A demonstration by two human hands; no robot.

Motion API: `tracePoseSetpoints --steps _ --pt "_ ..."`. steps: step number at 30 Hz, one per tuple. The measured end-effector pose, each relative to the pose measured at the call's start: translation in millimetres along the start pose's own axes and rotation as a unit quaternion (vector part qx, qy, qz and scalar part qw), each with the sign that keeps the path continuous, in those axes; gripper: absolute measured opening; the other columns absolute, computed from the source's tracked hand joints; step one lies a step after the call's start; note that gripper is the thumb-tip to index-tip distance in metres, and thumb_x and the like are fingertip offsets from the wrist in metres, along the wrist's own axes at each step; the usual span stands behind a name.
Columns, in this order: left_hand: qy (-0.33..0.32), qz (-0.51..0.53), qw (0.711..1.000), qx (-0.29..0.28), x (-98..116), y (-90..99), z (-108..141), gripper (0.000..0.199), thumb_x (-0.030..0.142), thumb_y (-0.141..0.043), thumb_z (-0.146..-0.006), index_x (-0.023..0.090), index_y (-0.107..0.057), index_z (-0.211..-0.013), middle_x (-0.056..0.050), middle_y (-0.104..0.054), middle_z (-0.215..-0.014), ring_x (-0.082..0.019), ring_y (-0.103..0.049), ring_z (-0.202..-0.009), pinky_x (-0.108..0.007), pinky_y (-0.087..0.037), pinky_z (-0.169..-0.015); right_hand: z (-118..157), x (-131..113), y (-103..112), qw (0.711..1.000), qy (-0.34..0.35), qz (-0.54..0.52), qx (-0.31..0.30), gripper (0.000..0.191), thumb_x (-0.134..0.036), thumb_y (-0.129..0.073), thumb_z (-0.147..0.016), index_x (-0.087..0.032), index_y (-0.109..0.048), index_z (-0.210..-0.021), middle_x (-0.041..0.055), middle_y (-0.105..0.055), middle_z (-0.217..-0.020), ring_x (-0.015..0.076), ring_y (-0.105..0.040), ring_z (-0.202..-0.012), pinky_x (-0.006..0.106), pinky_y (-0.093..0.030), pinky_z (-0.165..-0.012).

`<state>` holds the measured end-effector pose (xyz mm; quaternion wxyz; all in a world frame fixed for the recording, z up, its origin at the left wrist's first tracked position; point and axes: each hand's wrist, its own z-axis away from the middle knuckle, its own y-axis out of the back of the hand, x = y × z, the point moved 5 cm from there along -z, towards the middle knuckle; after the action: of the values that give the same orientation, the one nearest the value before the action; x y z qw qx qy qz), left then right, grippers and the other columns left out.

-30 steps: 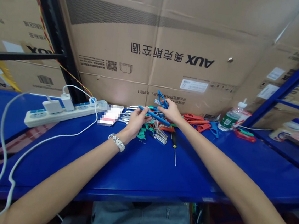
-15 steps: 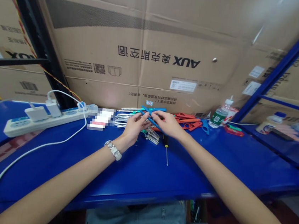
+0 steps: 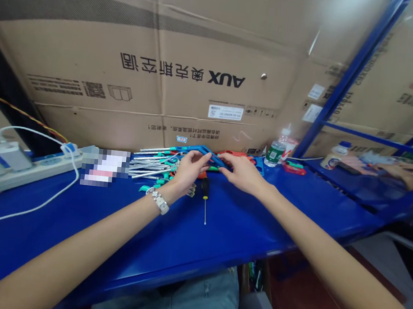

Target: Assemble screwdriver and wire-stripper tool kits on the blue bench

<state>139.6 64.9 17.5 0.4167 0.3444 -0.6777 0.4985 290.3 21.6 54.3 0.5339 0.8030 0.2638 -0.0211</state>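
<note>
My left hand (image 3: 189, 172), with a white bracelet at the wrist, has its fingers closed on a long blue plastic piece (image 3: 216, 161). From the other side, my right hand (image 3: 243, 173) pinches the same piece; its exact shape is partly covered by fingers. Thin metal rods (image 3: 149, 168) with teal ends lie heaped left of and behind my left hand. Orange plastic clamp-like pieces (image 3: 238, 154) show behind my right hand. Just below the hands, a screwdriver (image 3: 206, 194) with a black and yellow handle lies on the blue table (image 3: 166, 253).
A white power strip (image 3: 39, 166) with chargers and cables stands at left. A clear bottle (image 3: 275, 151) and a red item (image 3: 294, 168) stand back right. Beyond the blue frame are a blue-capped bottle (image 3: 335, 156) and another person's arm (image 3: 404, 173). A large cardboard box (image 3: 189, 39) backs the table.
The view has turned right, so the table things appear farther left. Both hands stay on the blue piece, which now lies at a different angle. Another person's arm has come into view.
</note>
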Motion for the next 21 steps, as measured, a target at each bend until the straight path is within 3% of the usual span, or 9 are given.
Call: tracePoseSetpoints --steps 4,10,16,21 --pt "-0.044 -0.079 0.996 0.015 -1.7 -11.0 -32.1 0.013 0.013 -0.072 -0.085 0.016 -0.065 -0.096 -0.007 -0.069 -0.095 -0.019 -0.07 -0.09 -0.033 -0.057 -0.087 -7.4 41.4 12.3 0.991 -0.085 0.107 0.008 0.031 -0.02 -0.063 -0.089 -0.024 -0.071 -0.119 0.0105 -0.078 -0.099 0.0319 -0.071 -0.092 0.041 -0.052 -0.079" --pt "-0.164 -0.288 0.943 -0.022 5.0 -16.1 -69.9 0.014 0.007 -0.07 -0.078 0.019 -0.07 -0.085 -0.005 -0.071 -0.09 -0.02 -0.066 -0.086 -0.033 -0.051 -0.093 -38.2 83.6 3.0 0.978 -0.083 0.19 0.025 0.033 -0.012 -0.054 -0.09 -0.019 -0.072 -0.118 0.0154 -0.073 -0.114 0.0315 -0.068 -0.104 0.044 -0.052 -0.091" --pt "-0.24 -0.435 0.867 -0.039 10.7 -5.0 -68.3 0.012 0.011 -0.062 -0.084 0.019 -0.07 -0.08 -0.007 -0.069 -0.089 -0.02 -0.064 -0.083 -0.033 -0.05 -0.091 -57.8 109.8 -28.9 0.975 -0.103 0.198 0.012 0.037 -0.009 -0.048 -0.091 -0.017 -0.075 -0.115 0.0163 -0.07 -0.12 0.0309 -0.062 -0.114 0.042 -0.048 -0.1" --pt "-0.241 -0.523 0.814 -0.072 21.8 15.9 -54.3 0.014 0.014 -0.055 -0.089 0.017 -0.069 -0.092 -0.008 -0.073 -0.096 -0.023 -0.067 -0.091 -0.037 -0.052 -0.089 -47.6 100.1 -39.1 0.975 -0.113 0.191 0.012 0.049 -0.007 -0.048 -0.086 -0.014 -0.068 -0.13 0.0172 -0.064 -0.133 0.0329 -0.056 -0.123 0.045 -0.043 -0.104"
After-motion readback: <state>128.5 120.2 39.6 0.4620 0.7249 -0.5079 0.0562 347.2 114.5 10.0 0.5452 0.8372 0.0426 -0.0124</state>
